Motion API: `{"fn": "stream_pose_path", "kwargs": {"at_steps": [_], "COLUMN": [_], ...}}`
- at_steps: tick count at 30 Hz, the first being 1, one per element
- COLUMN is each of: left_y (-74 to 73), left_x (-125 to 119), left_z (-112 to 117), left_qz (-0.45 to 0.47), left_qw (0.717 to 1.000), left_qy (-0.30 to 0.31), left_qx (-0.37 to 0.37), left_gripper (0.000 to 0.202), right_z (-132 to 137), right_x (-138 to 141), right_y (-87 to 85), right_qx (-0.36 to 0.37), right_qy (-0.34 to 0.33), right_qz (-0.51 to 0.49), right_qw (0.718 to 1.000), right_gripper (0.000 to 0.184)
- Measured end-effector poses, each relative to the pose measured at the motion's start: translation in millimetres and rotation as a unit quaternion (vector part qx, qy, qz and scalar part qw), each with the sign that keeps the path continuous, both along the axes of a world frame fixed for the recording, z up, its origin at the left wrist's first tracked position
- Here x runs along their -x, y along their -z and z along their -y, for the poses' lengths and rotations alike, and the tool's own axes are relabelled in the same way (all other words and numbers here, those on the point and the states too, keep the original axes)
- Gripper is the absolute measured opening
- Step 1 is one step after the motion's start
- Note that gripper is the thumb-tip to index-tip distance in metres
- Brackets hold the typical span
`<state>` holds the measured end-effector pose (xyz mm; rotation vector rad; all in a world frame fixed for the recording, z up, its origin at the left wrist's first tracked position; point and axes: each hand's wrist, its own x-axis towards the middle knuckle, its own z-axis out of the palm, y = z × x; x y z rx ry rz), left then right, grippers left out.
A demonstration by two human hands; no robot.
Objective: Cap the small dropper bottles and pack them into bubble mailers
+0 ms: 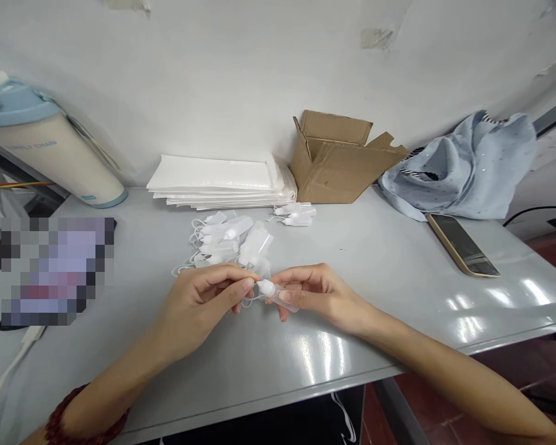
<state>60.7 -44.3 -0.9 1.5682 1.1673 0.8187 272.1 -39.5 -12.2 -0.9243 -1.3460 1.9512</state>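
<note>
A small translucent squeeze bottle (288, 299) with a white pointed nozzle is held between my two hands above the near part of the table. My right hand (322, 293) grips its body between thumb and fingers. At the nozzle end, my left hand (213, 293) is closed in a pinch on the tip; whether a tiny cap sits in those fingertips is hidden. A thin looped strap hangs below the nozzle. Just beyond my hands lies a pile of similar small bottles (222, 238), their straps toward the left. Another few bottles (299, 214) lie farther back.
Against the wall are a stack of white padded envelopes (213, 176) and an open cardboard box (338, 167). A blue cloth bag (467, 167) and a phone (463, 245) are at right. At left are a large tumbler (50, 145) and a blurred-out device (60, 272) with a white cable (9, 374).
</note>
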Motion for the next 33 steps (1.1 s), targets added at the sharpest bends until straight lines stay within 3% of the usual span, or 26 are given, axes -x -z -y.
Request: {"fn": "stream_pose_path", "kwargs": {"at_steps": [6,12,22,26,28,31,33], "left_y": [1.9,0.3,-0.2,-0.4,-3.4,-8.1,-7.6], "left_x": [0,-4,-6,-4,-2,2,6], "left_z": [-1,1,6,8,9,6,0], "left_qz": [0.019,-0.013,-0.032,-0.020,-0.028,-0.068,-0.102], "left_qw": [0.999,0.997,0.999,0.997,0.989,0.947,0.927], "left_qy": [-0.024,-0.071,-0.033,-0.026,-0.088,-0.268,-0.319], "left_qx": [0.031,-0.017,-0.004,-0.064,-0.117,-0.167,-0.172], "left_gripper": [0.018,0.007,0.012,0.011,0.010,0.011,0.016], "right_z": [0,1,0,1,1,-3,-6], "right_x": [-1,0,0,3,3,0,-2], "right_y": [-5.2,-1.6,2.5,-2.3,-2.8,0.4,3.5], "right_qx": [-0.073,-0.083,-0.113,-0.102,-0.094,-0.057,-0.017], "right_qy": [0.024,0.017,0.016,0.032,0.061,0.112,0.141], "right_qz": [0.033,0.033,0.041,0.027,0.006,-0.029,-0.049], "right_qw": [0.997,0.996,0.993,0.994,0.994,0.992,0.989], "right_gripper": [0.021,0.021,0.022,0.018,0.015,0.016,0.020]}}
